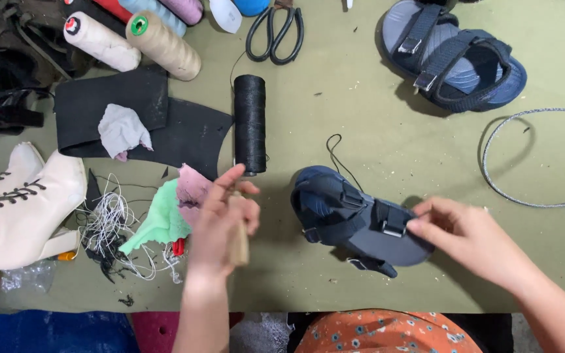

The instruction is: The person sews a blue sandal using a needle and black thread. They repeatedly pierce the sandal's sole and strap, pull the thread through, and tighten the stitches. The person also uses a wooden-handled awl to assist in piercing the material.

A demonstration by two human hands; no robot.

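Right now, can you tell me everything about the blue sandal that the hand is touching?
The sandal is dark navy blue, with wide fabric-looking straps, metal buckles and a smooth dark sole. It lies tipped on its side on the olive-green table, toe end toward the left and sole edge toward the person. The right hand pinches it at the heel end, near a buckle. A thin black thread curls up from its toe end. The left hand, holding a wooden handle, stays clear of it.

Black scissors, thread cones, a cream lace-up boot and a grey cord lie about.
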